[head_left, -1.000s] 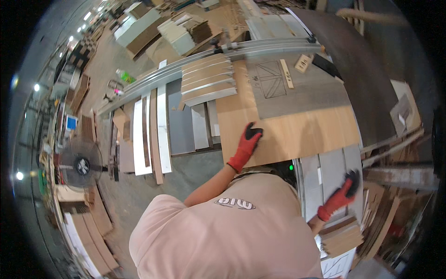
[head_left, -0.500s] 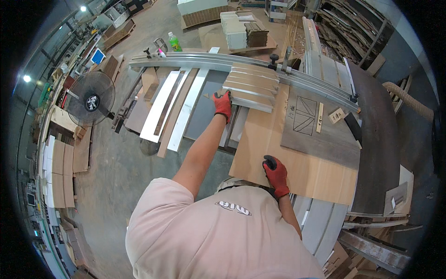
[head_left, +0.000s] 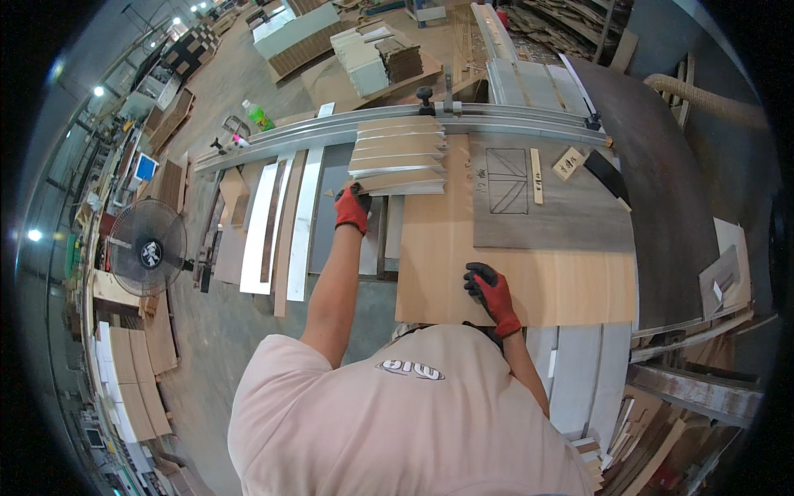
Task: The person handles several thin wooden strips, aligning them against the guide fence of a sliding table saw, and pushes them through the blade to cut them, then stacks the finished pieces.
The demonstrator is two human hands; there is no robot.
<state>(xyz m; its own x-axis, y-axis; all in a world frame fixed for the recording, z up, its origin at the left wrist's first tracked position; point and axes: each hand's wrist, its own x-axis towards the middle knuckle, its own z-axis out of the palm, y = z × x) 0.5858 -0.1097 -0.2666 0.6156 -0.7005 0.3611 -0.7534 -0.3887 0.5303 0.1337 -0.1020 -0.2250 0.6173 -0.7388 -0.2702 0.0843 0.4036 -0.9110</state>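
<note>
Standing fan (head_left: 150, 252) on the floor far left, left hand (head_left: 352, 208) in red glove with fingers closed, apparently gripping the lowest of the stacked wood strips (head_left: 399, 155), right hand (head_left: 490, 289) spread flat on the pale plywood sheet (head_left: 438, 248) on the saw counter (head_left: 670, 207).

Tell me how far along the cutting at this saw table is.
A stack of cut strips already lies against the metal rail. The left hand is at the stack's near corner; the right hand presses flat on the big wood panel, which is still whole, so most remains.
</note>
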